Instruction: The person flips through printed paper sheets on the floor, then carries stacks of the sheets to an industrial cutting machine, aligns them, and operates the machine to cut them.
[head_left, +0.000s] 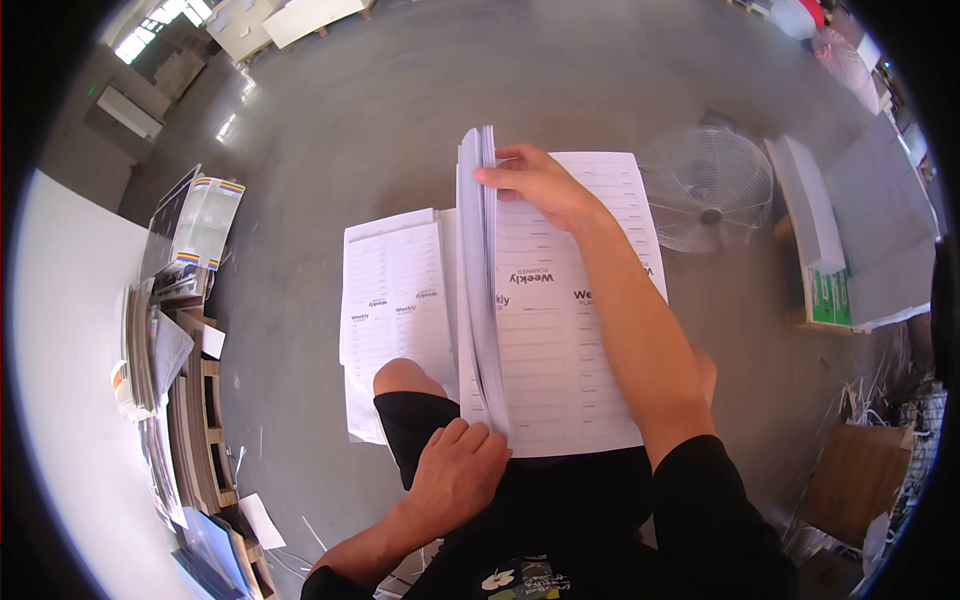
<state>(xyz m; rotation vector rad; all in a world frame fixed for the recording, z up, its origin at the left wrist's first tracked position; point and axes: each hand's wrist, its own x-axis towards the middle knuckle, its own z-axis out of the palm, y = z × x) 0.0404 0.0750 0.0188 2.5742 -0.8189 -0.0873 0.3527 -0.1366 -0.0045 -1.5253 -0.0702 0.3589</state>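
A stack of white printed planner sheets [560,370], marked "Weekly Planner", rests across my lap. Its left part is lifted into a thick upright sheaf of sheets [477,260], curving along the stack's left side. At the far end, my right hand [540,185] is closed on the sheaf's edge, thumb and fingers about it. My left hand [460,465] has its fingers curled over the near end of the sheaf; the fingertips are partly hidden. Left of it, beyond my knee, lies a second stack of planner sheets [395,280].
A round wire-caged fan [710,190] stands on the grey floor at right. Further right is a pallet with stacked white paper [810,210]. Cardboard and paper piles [190,410] line the left side beside a white wall [80,380]. A brown board [855,480] sits at lower right.
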